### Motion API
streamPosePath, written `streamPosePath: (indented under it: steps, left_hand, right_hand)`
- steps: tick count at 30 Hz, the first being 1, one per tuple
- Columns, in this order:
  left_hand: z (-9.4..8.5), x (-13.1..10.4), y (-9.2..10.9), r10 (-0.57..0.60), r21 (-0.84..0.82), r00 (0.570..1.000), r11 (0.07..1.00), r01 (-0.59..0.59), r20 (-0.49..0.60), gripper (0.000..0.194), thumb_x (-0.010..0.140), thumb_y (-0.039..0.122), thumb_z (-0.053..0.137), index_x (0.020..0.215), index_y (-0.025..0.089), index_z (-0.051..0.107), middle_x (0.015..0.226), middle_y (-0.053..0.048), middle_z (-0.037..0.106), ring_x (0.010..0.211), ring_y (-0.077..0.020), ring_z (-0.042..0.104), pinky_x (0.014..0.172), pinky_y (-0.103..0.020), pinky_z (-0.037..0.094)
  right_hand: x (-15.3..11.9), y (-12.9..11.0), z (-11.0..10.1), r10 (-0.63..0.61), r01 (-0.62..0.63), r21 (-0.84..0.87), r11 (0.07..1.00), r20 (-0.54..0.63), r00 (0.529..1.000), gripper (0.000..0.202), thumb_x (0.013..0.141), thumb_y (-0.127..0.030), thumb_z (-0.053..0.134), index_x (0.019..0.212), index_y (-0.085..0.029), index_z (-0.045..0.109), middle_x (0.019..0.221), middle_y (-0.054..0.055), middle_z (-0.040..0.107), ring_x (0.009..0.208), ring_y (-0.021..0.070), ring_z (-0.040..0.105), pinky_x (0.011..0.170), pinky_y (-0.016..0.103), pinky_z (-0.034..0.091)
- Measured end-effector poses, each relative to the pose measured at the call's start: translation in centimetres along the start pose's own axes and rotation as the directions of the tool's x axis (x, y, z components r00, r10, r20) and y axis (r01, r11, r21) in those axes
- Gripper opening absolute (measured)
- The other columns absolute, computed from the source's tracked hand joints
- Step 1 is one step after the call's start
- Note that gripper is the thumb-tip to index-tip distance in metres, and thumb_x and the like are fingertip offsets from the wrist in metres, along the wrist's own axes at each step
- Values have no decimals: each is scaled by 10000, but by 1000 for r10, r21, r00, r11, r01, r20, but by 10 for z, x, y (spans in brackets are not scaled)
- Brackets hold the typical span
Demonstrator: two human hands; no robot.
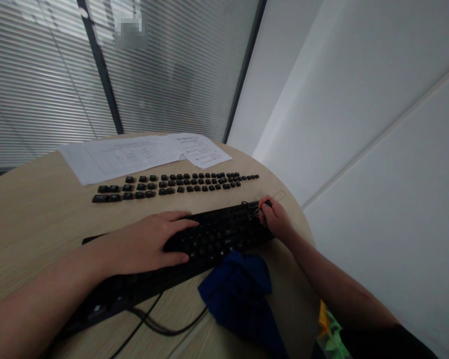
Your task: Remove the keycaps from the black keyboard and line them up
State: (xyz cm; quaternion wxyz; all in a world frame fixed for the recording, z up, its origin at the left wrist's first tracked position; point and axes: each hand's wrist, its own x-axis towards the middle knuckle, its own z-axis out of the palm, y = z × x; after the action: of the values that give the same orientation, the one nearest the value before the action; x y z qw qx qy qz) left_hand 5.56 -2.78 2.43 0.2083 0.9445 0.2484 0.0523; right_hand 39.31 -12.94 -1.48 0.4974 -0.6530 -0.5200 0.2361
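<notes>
A black keyboard [209,244] lies slantwise on the round wooden table, part of its far right section looking stripped of caps. My left hand [160,242] rests on the keyboard, fingers spread over the keys and holding nothing. At the keyboard's right end, my right hand [275,218] is closed round a wire keycap puller [255,213]. The puller's thin wires reach down to the keys, and a wire loop sticks out beyond the hand. Whether a cap sits in the wires is too dark to tell. Beyond the keyboard, black keycaps [114,198] stand in several rows.
White printed sheets [134,154] lie at the table's far side. A dark blue cloth [239,289] is bunched in front of the keyboard, beside a black cable [168,332]. The table edge [301,212] curves close to a white wall [377,149] on the right.
</notes>
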Motion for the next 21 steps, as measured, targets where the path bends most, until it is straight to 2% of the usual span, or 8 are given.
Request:
streamPosePath:
  steps: [4,6,13,17,21]
  left_hand:
    - [2,0,-4,-1,-3,1000,1000,1,0,662,788,552,708,1400,314,624,1529,-79,533,1362,-354,537,1160,-493,417]
    - [2,0,-5,7,1,1000,1000,-7,-6,667,794,558,703,1409,316,616,1535,-79,527,1362,-354,537,1159,-495,418]
    - [-2,1,0,12,22,1000,1000,-12,24,664,803,546,695,1413,296,613,1531,-90,529,1370,-353,529,1165,-500,410]
    - [-3,1,0,9,28,1000,1000,-9,27,661,799,538,699,1407,292,617,1528,-95,533,1369,-355,530,1161,-500,414]
    - [-3,1,0,-1,42,999,999,-1,44,681,803,554,693,1425,292,599,1547,-94,510,1386,-350,513,1176,-492,396]
  right_hand:
    - [7,-7,-3,83,-80,-47,996,61,995,94,846,-319,430,849,-239,480,460,-91,484,399,117,425,420,231,308]
    - [9,-8,-3,88,-82,-66,994,79,993,96,855,-318,432,862,-238,483,472,-91,490,408,117,433,427,229,312]
    - [6,-8,-7,10,10,-135,991,147,989,80,877,-288,427,892,-236,486,523,-78,501,468,127,455,487,243,353]
    - [8,-12,-7,-4,57,-254,965,203,979,73,881,-247,437,897,-231,506,544,-67,522,501,137,481,539,261,383]
    - [2,-8,-5,-46,101,-272,957,202,978,72,875,-237,436,886,-238,508,555,-60,499,514,148,480,546,272,386]
